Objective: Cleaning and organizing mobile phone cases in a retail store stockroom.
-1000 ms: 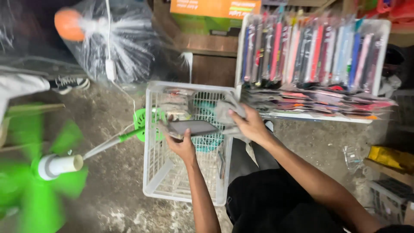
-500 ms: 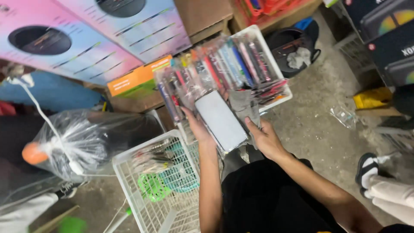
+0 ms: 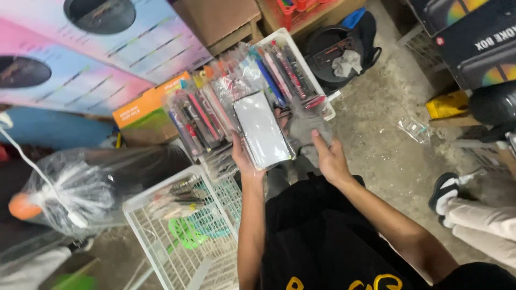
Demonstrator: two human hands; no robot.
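Note:
My left hand (image 3: 244, 158) grips a flat rectangular packet with a shiny white face (image 3: 263, 130) by its lower left edge. My right hand (image 3: 329, 156) holds a grey cloth (image 3: 307, 128) against the packet's right side. Both hands are raised in front of a white tray (image 3: 293, 47) packed with upright rows of slim packets in red, blue and black. My lap in black clothing is just below.
A white wire basket (image 3: 161, 244) with green items stands lower left, beside a plastic-wrapped fan (image 3: 70, 188). An orange box (image 3: 148, 110) and large colourful cartons are behind. A black bag (image 3: 336, 51), a yellow object (image 3: 449, 104) and another person's sandalled foot (image 3: 446, 193) lie right.
The view has swung from the wire basket to the tray of packets. My hands lifted the flat packet from over the basket up toward the tray, cloth still in my right hand.

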